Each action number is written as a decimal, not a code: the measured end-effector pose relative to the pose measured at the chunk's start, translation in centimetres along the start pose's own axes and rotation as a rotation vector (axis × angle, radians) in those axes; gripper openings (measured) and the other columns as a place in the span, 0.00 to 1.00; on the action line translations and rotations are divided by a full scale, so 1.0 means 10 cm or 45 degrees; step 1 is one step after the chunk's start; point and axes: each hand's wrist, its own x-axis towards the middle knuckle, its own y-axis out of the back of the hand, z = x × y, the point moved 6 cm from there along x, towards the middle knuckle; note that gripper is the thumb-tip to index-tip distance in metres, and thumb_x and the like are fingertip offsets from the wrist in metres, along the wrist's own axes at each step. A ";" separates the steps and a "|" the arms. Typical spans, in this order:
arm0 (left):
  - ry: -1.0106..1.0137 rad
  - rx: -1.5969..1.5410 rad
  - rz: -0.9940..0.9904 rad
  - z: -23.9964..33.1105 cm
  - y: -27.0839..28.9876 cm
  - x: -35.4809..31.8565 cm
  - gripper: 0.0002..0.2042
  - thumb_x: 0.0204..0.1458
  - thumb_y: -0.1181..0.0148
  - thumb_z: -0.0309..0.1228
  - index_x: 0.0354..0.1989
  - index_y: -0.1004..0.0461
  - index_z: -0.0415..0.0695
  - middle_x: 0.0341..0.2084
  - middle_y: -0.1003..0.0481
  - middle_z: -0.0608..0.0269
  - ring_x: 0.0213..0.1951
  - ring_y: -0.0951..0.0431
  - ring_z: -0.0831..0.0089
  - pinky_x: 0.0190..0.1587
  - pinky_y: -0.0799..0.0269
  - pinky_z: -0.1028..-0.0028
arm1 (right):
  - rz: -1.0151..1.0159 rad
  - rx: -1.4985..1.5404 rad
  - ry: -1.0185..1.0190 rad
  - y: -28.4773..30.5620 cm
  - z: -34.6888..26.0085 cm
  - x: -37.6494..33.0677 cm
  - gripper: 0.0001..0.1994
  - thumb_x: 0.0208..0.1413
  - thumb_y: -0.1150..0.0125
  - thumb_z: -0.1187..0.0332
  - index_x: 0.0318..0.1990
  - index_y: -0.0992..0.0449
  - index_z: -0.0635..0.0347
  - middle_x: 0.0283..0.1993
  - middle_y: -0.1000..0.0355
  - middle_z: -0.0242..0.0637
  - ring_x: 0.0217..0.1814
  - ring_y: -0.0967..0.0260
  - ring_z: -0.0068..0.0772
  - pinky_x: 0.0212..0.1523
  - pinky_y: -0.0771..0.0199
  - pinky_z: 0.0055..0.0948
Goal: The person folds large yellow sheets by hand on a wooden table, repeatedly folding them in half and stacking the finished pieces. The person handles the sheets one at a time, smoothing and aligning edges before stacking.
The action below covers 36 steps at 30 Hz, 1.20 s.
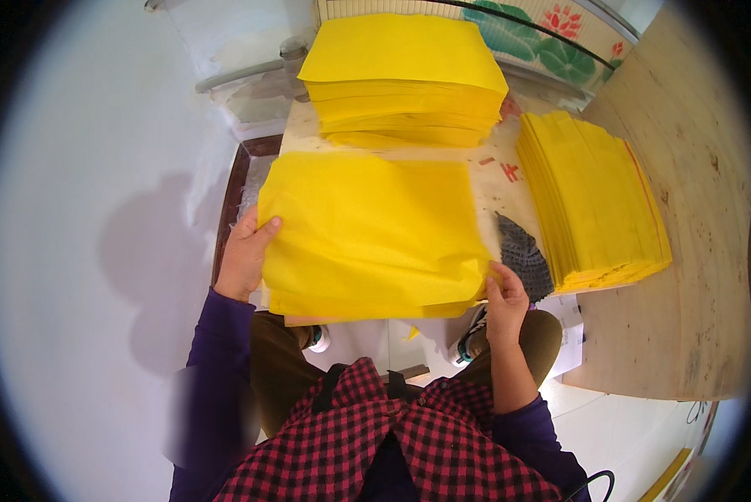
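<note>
A thin yellow sheet (367,226), cloth-like and slightly rumpled, lies between my hands over more yellow layers whose edges show at its front. My left hand (244,255) grips its left edge, the thumb on top and the fingers hidden beneath. At the front right corner, my right hand (505,303) pinches the sheet between thumb and fingers. Creases run across the sheet toward that corner. Behind it stands a tall stack of yellow sheets (401,54). To the right rests another thick yellow stack (597,197), with a red line along its outer side.
The pale wooden tabletop (497,197) carries small red scraps (509,171). A dark grey printed cloth (524,258) lies right of the sheet, near my right hand. A large wooden panel (668,309) bounds the right side, a white wall (83,209) the left. My knees are below the front edge.
</note>
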 end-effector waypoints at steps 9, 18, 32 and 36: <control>0.263 0.164 0.205 -0.74 0.34 0.22 0.14 0.58 0.51 0.24 0.52 0.32 0.35 0.45 0.25 0.60 0.44 0.25 0.71 0.47 0.30 0.74 | -0.045 -0.205 -0.139 -0.01 0.24 -0.03 0.12 0.56 0.46 0.80 0.48 0.26 0.68 0.34 0.27 0.32 0.30 0.31 0.18 0.32 0.29 0.19; 0.321 0.744 0.309 -1.01 0.56 0.28 0.15 0.54 0.44 0.28 0.48 0.30 0.34 0.37 0.25 0.58 0.38 0.25 0.74 0.40 0.30 0.75 | -0.089 -0.183 -0.230 0.01 0.42 -0.02 0.12 0.54 0.44 0.79 0.47 0.25 0.70 0.30 0.28 0.31 0.27 0.34 0.16 0.28 0.31 0.18; 0.098 0.875 0.377 -0.94 0.66 0.23 0.18 0.46 0.38 0.28 0.46 0.31 0.36 0.34 0.24 0.48 0.37 0.24 0.57 0.40 0.30 0.68 | -0.152 -0.863 0.620 -0.42 -0.67 0.50 0.04 0.51 0.38 0.75 0.29 0.27 0.64 0.25 0.35 0.37 0.23 0.39 0.28 0.25 0.38 0.25; -0.048 0.997 0.323 -0.82 0.64 0.24 0.15 0.46 0.40 0.28 0.42 0.31 0.36 0.33 0.25 0.43 0.39 0.25 0.48 0.40 0.30 0.61 | -0.287 -0.879 0.792 -1.16 -1.14 0.90 0.04 0.51 0.38 0.75 0.29 0.27 0.65 0.26 0.33 0.39 0.24 0.36 0.30 0.26 0.36 0.27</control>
